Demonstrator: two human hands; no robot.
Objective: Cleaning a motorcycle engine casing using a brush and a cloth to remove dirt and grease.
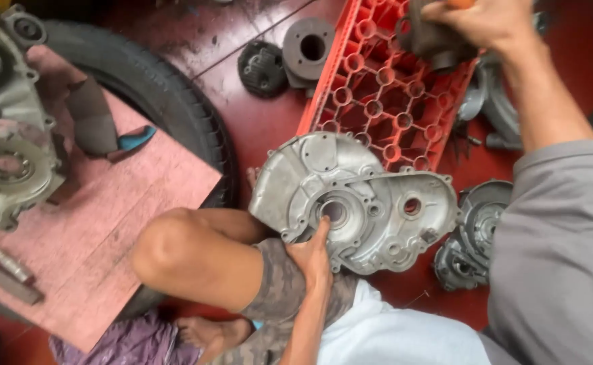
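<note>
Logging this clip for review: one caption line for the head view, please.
Left hand steadies a grey engine cover on the lap; right hand grips a dark part over a red crate.

A single head-worn camera looks steeply down from above the seated person, close over the lap. Near the lower edge lie the bent knee and grey sleeve; the grey engine casing sits at centre. Farther off, toward the top, are the red plastic crate and dark red floor. A tyre and pink board fill the left side.
</note>
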